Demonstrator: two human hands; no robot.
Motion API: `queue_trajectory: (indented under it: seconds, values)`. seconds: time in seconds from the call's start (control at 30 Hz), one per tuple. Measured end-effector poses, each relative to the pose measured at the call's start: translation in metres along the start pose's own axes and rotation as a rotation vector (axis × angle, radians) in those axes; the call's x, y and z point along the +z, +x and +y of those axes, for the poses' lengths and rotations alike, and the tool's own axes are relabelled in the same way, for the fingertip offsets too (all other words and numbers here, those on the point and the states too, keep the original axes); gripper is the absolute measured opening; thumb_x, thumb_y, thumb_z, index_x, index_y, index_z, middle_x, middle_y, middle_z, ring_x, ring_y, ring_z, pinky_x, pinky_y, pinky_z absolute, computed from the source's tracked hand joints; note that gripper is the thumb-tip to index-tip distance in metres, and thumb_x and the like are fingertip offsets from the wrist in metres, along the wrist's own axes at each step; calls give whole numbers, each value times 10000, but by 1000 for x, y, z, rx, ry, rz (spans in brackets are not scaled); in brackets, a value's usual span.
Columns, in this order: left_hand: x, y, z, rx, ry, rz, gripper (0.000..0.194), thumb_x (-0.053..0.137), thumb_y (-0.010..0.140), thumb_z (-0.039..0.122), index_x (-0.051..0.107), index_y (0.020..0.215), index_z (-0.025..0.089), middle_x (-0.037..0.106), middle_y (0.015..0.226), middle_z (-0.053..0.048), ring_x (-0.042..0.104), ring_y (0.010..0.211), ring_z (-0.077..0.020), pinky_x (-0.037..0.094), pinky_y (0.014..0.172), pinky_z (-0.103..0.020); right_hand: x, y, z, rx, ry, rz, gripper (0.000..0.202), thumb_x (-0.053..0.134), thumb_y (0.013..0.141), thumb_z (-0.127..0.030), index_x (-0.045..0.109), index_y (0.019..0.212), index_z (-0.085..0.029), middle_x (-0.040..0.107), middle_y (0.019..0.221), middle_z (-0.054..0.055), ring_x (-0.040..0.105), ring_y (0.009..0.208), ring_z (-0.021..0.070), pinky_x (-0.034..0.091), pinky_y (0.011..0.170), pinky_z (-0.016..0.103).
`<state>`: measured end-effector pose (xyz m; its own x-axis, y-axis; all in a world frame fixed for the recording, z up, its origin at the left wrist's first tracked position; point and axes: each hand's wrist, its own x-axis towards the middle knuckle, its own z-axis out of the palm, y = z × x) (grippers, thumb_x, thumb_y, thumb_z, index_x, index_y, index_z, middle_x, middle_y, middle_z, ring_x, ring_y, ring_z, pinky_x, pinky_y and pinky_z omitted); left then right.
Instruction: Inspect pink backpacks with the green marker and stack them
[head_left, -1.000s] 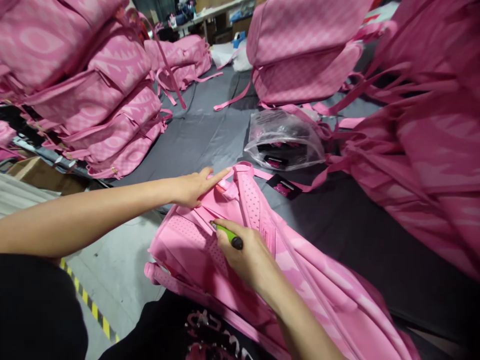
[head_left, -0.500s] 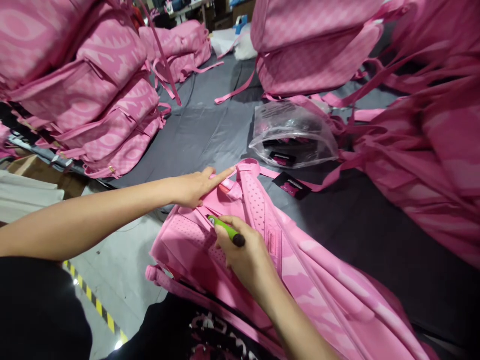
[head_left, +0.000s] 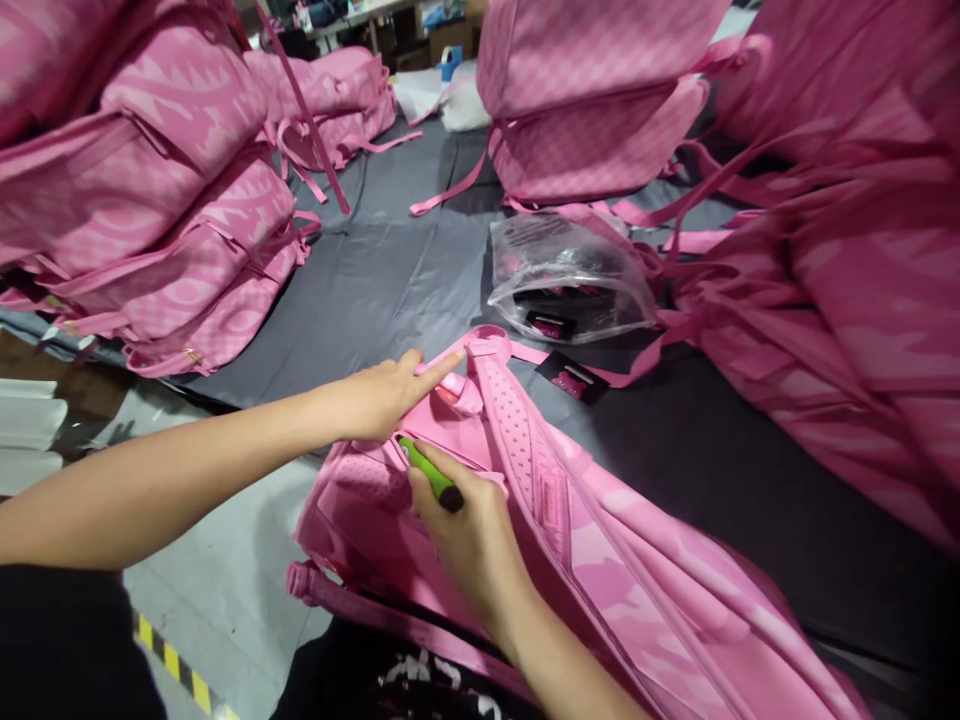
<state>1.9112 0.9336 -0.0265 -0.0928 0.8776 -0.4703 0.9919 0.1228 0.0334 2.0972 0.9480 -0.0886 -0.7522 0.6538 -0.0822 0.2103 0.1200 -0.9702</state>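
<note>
- The backpack (head_left: 600, 560), pink, lies at the near edge of the counter (head_left: 382, 280), straps upward, running away to the lower right.
- On the backpack's far end, the left hand (head_left: 382, 400) rests with its index finger stretched along the fabric toward the top loop. The other fingers are bent; whether they pinch any cloth I cannot tell.
- Over the backpack's back panel, the right hand (head_left: 469, 520) has its fingers closed around a green pen (head_left: 427, 470), one dark end showing. Whether the pen touches the cloth is hidden.
- The counter under and beyond the backpack has a dark grey, slightly creased covering.
- Just beyond the backpack's top loop, a tag (head_left: 571, 380) lies near the open mouth of a clear pouch (head_left: 570, 260); more tags show inside.
- Left of the backpack, well apart, stands a stack of pink bags (head_left: 165, 190).
- Right of the backpack is a heap of pink bags (head_left: 847, 340) with tangled straps.
- Farther beyond the backpack are a checked bag (head_left: 592, 70) and, at the very back, a pale table (head_left: 356, 16).
- Below and left of the backpack, the grey floor (head_left: 225, 570) carries yellow-black tape (head_left: 172, 660).
</note>
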Motion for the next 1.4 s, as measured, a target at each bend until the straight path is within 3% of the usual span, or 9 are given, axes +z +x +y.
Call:
queue_trajectory:
  seconds: [0.1, 0.23, 0.4, 0.7, 0.83, 0.97, 1.1, 1.23, 1.4]
  values:
    - [5, 2, -3, 15, 4, 45, 987, 508, 845, 122, -159, 1540, 339, 409, 1339, -151, 571, 927, -202, 465, 821, -344, 2, 0, 1, 26, -8, 7, 360, 566, 885, -379, 726, 1167, -223, 747, 751, 36, 681, 612, 197, 550, 575, 291]
    - [13, 4, -7, 39, 4, 88, 977, 491, 835, 118, -140, 1546, 342, 435, 1295, -150, 552, 832, -184, 455, 750, -331, 6, 0, 2, 66, 43, 80, 376, 582, 874, -381, 716, 1179, -206, 751, 810, 59, 668, 579, 191, 562, 563, 305]
    - [11, 2, -6, 44, -16, 92, 917, 460, 878, 169, -142, 1548, 341, 427, 1309, -164, 552, 852, -207, 456, 748, -346, 5, 1, -5, 222, 228, -48, 437, 577, 879, -440, 688, 1217, -186, 630, 577, -7, 425, 336, 97, 357, 291, 220]
    - [11, 0, -6, 39, -1, 90, 938, 462, 865, 153, -157, 1542, 349, 403, 1358, -171, 562, 879, -213, 464, 772, -352, 6, 1, -12, 320, 363, -17, 494, 611, 856, -452, 655, 1250, -156, 593, 575, -14, 407, 345, 73, 374, 326, 205]
    - [12, 0, -6, 33, -21, 88, 929, 478, 870, 189, -141, 1548, 334, 394, 1357, -176, 560, 895, -225, 469, 785, -368, 4, 5, -13, 337, 404, -141, 515, 607, 854, -490, 653, 1242, -154, 644, 617, 2, 391, 319, 60, 345, 304, 195]
    - [11, -2, -6, 29, -24, 83, 909, 458, 874, 168, -126, 1549, 337, 423, 1310, -158, 548, 855, -198, 464, 772, -350, 5, 6, -14, 329, 429, -42, 538, 600, 858, -501, 639, 1255, -139, 617, 573, -15, 406, 324, 60, 344, 317, 183]
    - [11, -4, -8, 21, -39, 87, 887, 462, 889, 208, -114, 1551, 339, 428, 1297, -155, 544, 874, -207, 461, 774, -351, 6, 7, -13, 305, 456, -187, 505, 592, 864, -497, 649, 1240, -164, 647, 613, -12, 430, 311, 62, 348, 309, 186]
    - [9, -5, -8, 34, -58, 77, 904, 457, 870, 173, -112, 1554, 332, 450, 1264, -144, 538, 849, -192, 459, 769, -341, 7, 7, -13, 319, 475, -92, 502, 599, 859, -470, 635, 1262, -172, 657, 637, -9, 422, 316, 59, 359, 309, 187]
    - [6, -6, -6, 6, -27, 80, 969, 433, 795, 56, -97, 1554, 341, 461, 1244, -134, 534, 846, -185, 454, 756, -326, 5, 4, -13, 321, 383, -141, 488, 604, 864, -471, 646, 1247, -170, 652, 627, -4, 428, 335, 67, 363, 324, 194]
